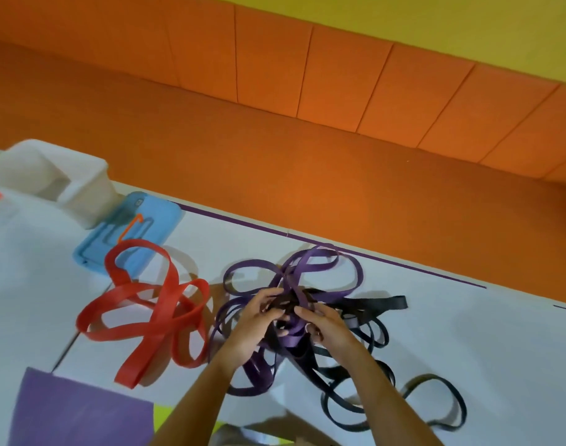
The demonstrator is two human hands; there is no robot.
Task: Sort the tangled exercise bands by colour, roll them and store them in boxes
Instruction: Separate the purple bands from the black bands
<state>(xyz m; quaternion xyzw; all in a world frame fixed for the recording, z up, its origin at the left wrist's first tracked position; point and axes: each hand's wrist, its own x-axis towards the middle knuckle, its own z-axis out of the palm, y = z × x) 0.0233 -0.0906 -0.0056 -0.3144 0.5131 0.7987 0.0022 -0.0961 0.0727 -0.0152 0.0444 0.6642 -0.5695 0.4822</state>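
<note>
L hand (259,323) & R hand (326,326) both pinch, seemingly, purple bands (292,336) (knotted w/ black bands (387,302)); red bands (165,304) apart.

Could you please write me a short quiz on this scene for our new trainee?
1. True or false: the left hand and the right hand both grip the tangle.
2. Which two colours make up the tangle? A: red and black. B: purple and black. C: red and purple.
3. Which colour lies in its own heap to the left of the tangle?
Key: 1 true; 2 B; 3 the red bands.
</note>
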